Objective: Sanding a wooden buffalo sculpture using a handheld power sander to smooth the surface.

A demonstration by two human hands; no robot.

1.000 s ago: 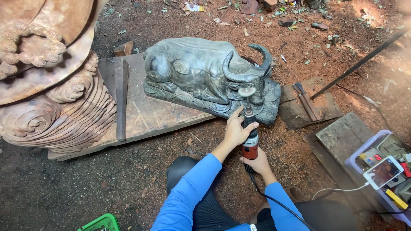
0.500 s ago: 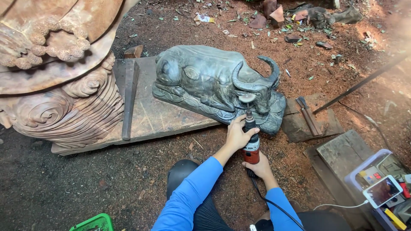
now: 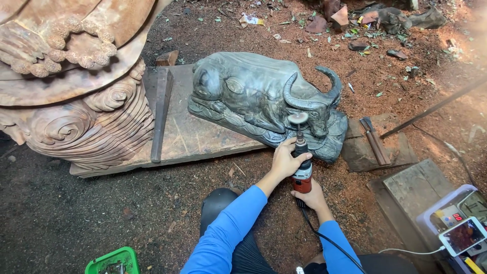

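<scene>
Sawdust and red-brown dirt cover the ground all around me, with wood scraps and leaves scattered toward the far edge. On a flat plank (image 3: 203, 137) lies the dark carved buffalo (image 3: 253, 96), horns curling up at its right end, and a long chisel-like bar (image 3: 160, 114) rests on the plank just beside it. To the left stands a large pale wood carving (image 3: 76, 96) with scrolls and ridges.

My left hand (image 3: 286, 161) is clamped around the front of the rotary grinder (image 3: 302, 172), and my right hand (image 3: 310, 197) is closed on its red rear end, where the black cord (image 3: 329, 241) runs back between my arms. The small sanding disc (image 3: 298, 118) sits against the buffalo's head, just below the horn.

What I judge risky: the disc is close to fine detail, so a tilt of my wrists could gouge the face or nick the horn. The cord trails near my knee and could snag and jerk the tool. The buffalo only rests on the plank, so pressing hard might shift it. A phone (image 3: 462, 236) on a box lies at my right, well apart, though dust may reach it.
</scene>
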